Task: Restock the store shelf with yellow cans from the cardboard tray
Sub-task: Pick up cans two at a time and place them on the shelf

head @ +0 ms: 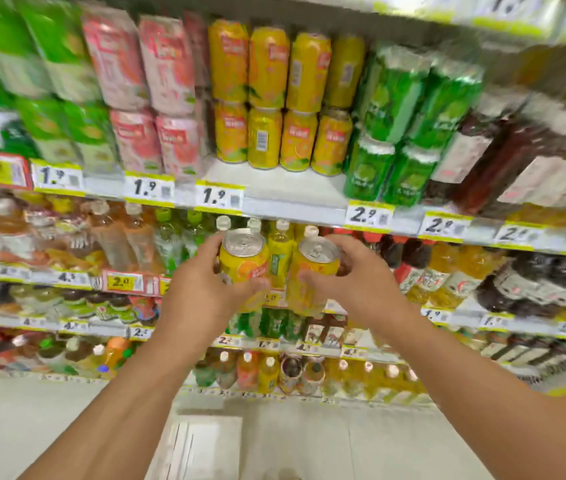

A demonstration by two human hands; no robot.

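Note:
My left hand (205, 282) grips one yellow can (245, 261), silver top tilted toward me. A second yellow can (312, 271) is held in my right hand (354, 282). Both cans hang in the air, side by side, below the white shelf board (295, 192). On that shelf stand stacked yellow cans (281, 98) in two tiers, with bare shelf in front of them. A pale box-like shape on the floor (205, 441) may be the cardboard tray; it is too blurred to tell.
Pink cans (150, 95) stand left of the yellow stack and green cans (399, 126) right of it. Price tags (219, 197) line the shelf edge. Lower shelves hold bottles (274, 251) right behind my hands. The view is motion-blurred.

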